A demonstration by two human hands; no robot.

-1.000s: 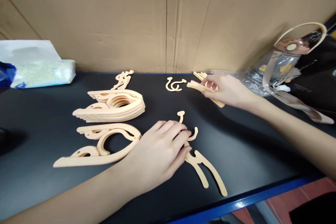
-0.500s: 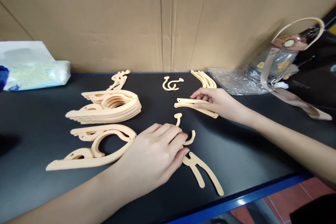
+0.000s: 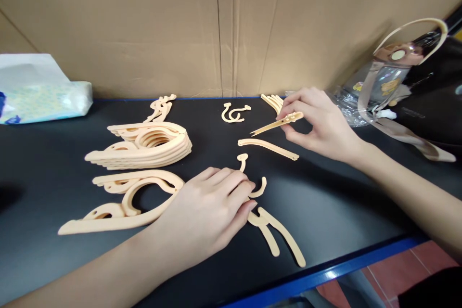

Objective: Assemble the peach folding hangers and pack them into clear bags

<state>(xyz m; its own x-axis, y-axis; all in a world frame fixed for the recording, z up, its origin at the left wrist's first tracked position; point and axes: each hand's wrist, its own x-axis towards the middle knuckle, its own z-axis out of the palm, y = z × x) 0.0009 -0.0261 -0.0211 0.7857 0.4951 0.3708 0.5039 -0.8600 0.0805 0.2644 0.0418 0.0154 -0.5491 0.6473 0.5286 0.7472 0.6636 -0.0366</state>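
Between thumb and fingers, my right hand (image 3: 314,118) pinches a slim cream plastic arm piece (image 3: 276,123), raised above the table. Below it a matching curved arm piece (image 3: 269,148) lies flat. My left hand (image 3: 220,207) rests low over cream plastic parts, fingers curled; what its fingertips grip is hidden. A hook-shaped piece (image 3: 243,158) and a forked piece (image 3: 279,233) show around those fingertips. Left of that hand lies a folded cream hanger (image 3: 119,221), and behind it a stack of folded hangers (image 3: 144,161).
Small cream hooks (image 3: 234,114) and loose arm pieces (image 3: 271,101) lie along the back, with more small parts (image 3: 160,107) farther left. A tissue pack (image 3: 46,98) is at left. A bottle with a strap (image 3: 393,74) and clear plastic bag (image 3: 355,110) are at right. A cardboard wall (image 3: 144,29) stands behind.
My right hand has lifted one of the two arm pieces off the table, up and to the right, turning it edge-on. The other arm piece stays lying. My left hand has hardly moved.
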